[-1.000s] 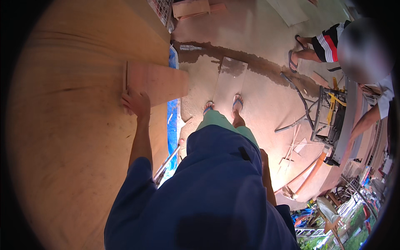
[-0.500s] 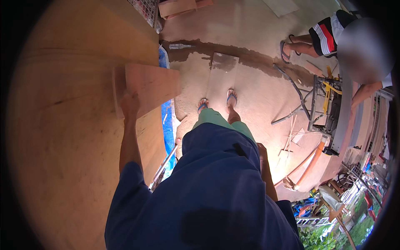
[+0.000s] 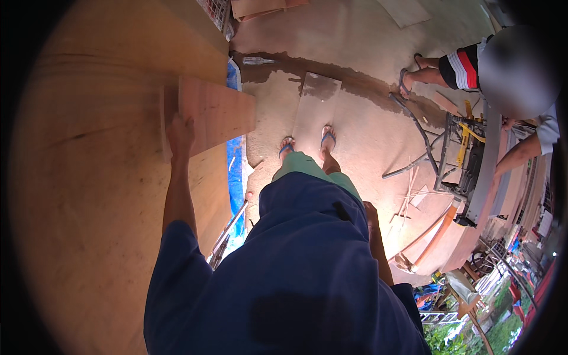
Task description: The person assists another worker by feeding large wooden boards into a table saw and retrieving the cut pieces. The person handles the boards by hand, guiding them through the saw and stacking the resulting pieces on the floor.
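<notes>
My left hand (image 3: 181,135) is closed on the near left part of a reddish-brown wooden board (image 3: 218,112). A darker narrow strip of wood shows along the board's left side, and I cannot tell whether the two are joined. The board rests on or just over a large tan plywood surface (image 3: 83,201), its right end reaching past that surface's edge. My right hand (image 3: 370,214) hangs low beside my right hip; my shirt hides most of its fingers, and nothing held shows.
A blue tarp (image 3: 235,171) runs along the plywood's edge. On the concrete floor lie a flat panel (image 3: 318,97) before my feet and a clear bottle (image 3: 258,60). At right, another person's arm (image 3: 520,155) reaches over long boards by a black folding work stand (image 3: 467,171).
My left hand and the wooden board have shifted slightly away from me over the plywood. The other person at right has moved an arm along the boards.
</notes>
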`<state>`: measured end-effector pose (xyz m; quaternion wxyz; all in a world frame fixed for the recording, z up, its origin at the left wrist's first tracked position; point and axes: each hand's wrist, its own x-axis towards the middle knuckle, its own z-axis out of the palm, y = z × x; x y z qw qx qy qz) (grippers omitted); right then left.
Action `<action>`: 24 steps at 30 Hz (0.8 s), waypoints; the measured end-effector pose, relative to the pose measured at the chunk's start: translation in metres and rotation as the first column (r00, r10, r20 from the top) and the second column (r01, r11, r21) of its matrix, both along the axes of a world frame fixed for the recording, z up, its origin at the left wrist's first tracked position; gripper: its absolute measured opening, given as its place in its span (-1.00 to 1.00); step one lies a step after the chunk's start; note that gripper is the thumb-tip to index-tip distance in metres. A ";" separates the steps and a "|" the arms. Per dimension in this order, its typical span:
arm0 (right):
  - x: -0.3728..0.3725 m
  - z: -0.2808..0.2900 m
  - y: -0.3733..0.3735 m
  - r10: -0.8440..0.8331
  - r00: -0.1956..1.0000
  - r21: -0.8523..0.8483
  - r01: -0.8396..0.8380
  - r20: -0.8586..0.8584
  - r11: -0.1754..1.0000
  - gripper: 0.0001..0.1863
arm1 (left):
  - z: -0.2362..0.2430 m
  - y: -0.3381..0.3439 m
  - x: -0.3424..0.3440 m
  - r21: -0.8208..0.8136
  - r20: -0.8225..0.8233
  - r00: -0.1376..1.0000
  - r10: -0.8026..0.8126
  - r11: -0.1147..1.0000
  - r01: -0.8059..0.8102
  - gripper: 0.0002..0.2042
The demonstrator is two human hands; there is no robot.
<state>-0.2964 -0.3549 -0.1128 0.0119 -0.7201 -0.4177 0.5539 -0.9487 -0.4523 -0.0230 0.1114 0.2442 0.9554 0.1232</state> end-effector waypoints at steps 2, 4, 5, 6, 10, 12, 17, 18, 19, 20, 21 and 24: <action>0.025 -0.032 -0.003 0.159 0.987 0.114 -0.160 0.018 0.981 -0.73 | -0.008 -0.013 0.005 0.098 -0.004 0.999 0.044 0.994 -0.043 -0.61; 0.039 -0.051 -0.003 0.231 0.973 0.146 -0.230 0.013 0.962 -0.70 | -0.003 -0.024 0.012 0.192 -0.048 0.995 0.088 0.978 -0.077 -0.59; 0.038 -0.056 -0.005 0.219 0.976 0.122 -0.218 0.004 0.968 -0.69 | 0.003 -0.024 0.018 0.155 -0.233 0.969 0.077 0.987 -0.041 -0.58; 0.010 -0.029 -0.008 -0.012 1.000 -0.037 0.013 0.014 0.999 -0.67 | 0.016 -0.007 0.027 0.115 -0.415 0.909 0.029 0.993 0.021 -0.56; 0.019 -0.036 0.003 0.108 0.993 -0.005 -0.108 0.045 0.994 -0.67 | 0.018 -0.022 0.019 0.061 -0.543 0.840 0.003 0.997 0.036 -0.48; 0.025 -0.049 0.006 0.102 0.991 -0.055 -0.098 0.081 0.994 -0.68 | 0.010 -0.029 0.006 0.039 -0.520 0.852 -0.056 0.995 0.089 -0.47; 0.035 -0.053 -0.003 0.262 0.961 0.069 -0.268 0.087 0.961 -0.67 | -0.011 -0.038 -0.011 0.005 -0.510 0.842 -0.175 0.978 0.206 -0.43; 0.033 -0.052 -0.005 0.325 0.942 0.122 -0.333 0.081 0.935 -0.67 | -0.014 -0.036 -0.013 0.031 -0.500 0.849 -0.170 0.976 0.214 -0.43; 0.031 -0.052 -0.006 0.239 0.968 0.072 -0.245 0.078 0.967 -0.67 | -0.017 -0.034 -0.014 0.056 -0.490 0.855 -0.168 0.973 0.223 -0.43; 0.028 -0.052 -0.009 0.148 0.986 0.022 -0.150 0.078 0.988 -0.67 | -0.019 -0.033 -0.015 0.079 -0.497 0.851 -0.168 0.968 0.237 -0.46; 0.022 -0.050 -0.013 0.047 0.995 -0.028 -0.045 0.082 0.999 -0.67 | -0.022 -0.028 -0.018 0.101 -0.505 0.845 -0.175 0.961 0.259 -0.49; 0.036 -0.062 -0.013 0.059 0.993 0.033 -0.056 -0.098 0.998 -0.68 | -0.048 -0.048 -0.057 0.099 -0.510 0.847 -0.151 0.968 0.232 -0.55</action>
